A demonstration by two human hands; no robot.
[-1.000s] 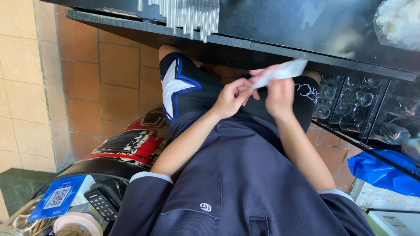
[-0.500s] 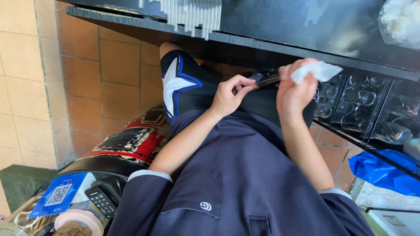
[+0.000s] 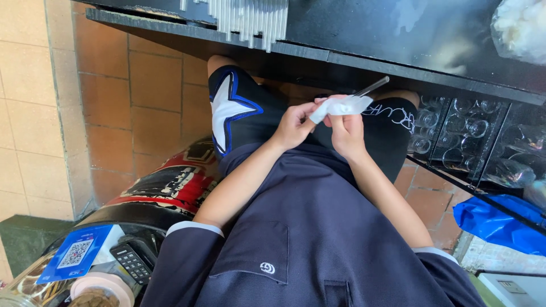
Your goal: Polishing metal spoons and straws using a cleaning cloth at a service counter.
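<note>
Right hand [image 3: 348, 132] pinches a white wrapper [image 3: 341, 106] round a clear straw [image 3: 372, 86]; left hand [image 3: 294, 124] grips its end

A black counter [image 3: 398, 34] is seen across the top, with a cluster of clear tubes [image 3: 250, 17] standing on it and a clear bag of white material [image 3: 520, 25] lying at its right end.

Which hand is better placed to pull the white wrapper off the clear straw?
Probably the left hand: it pinches the white wrapper's loose end, while the right hand grips the clear straw.
</note>
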